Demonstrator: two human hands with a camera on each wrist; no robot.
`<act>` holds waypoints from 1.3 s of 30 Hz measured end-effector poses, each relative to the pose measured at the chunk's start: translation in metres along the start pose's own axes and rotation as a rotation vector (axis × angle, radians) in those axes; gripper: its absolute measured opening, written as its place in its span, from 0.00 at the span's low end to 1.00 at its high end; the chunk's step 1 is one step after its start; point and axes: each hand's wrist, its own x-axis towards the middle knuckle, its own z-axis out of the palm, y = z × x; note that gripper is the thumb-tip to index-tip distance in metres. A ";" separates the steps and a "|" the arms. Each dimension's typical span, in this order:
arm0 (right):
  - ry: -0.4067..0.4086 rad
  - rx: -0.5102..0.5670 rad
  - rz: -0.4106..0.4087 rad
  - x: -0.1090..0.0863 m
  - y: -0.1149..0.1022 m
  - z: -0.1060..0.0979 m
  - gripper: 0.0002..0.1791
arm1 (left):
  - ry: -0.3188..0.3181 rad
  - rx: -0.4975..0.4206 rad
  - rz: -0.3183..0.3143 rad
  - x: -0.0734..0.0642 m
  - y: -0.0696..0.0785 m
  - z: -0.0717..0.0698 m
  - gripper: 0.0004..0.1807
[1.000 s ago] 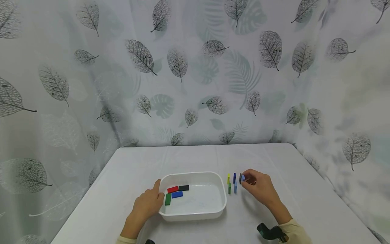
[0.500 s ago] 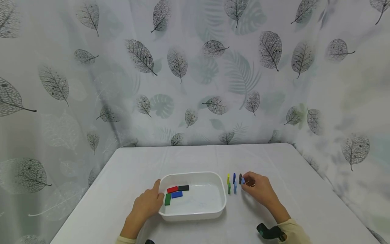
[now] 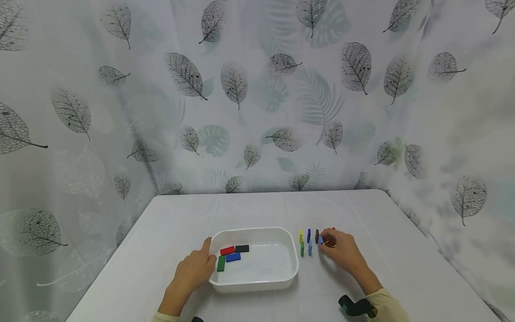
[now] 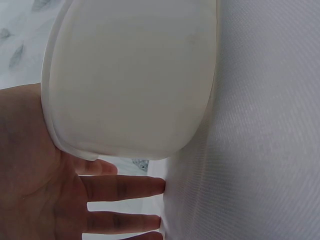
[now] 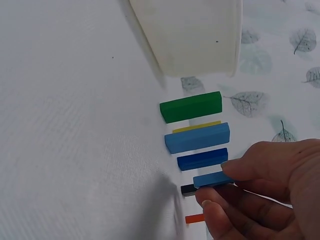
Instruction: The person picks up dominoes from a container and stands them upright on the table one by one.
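Note:
My right hand pinches a small light blue block between thumb and fingers, just in front of a black block standing on edge. Beside it stand dark blue, yellow, green and another light blue block. Part of a red block shows behind the right hand's fingers. At the left end of a white plastic tray, my left hand rests against the rim. Its fingers stretch down to the tabletop in the left wrist view.
Inside the tray lie a red block, a black one, a blue one and a green one, all toward its left. A white cloth covers the table. Leaf-printed curtains enclose the back and sides.
My right hand has shifted slightly down with the light blue block, and more of the black block and a bit of red now show. The left hand and tray have stayed put.

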 end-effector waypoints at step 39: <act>-0.083 0.020 0.053 0.001 0.004 0.007 0.14 | 0.000 -0.027 -0.005 -0.001 0.000 0.002 0.34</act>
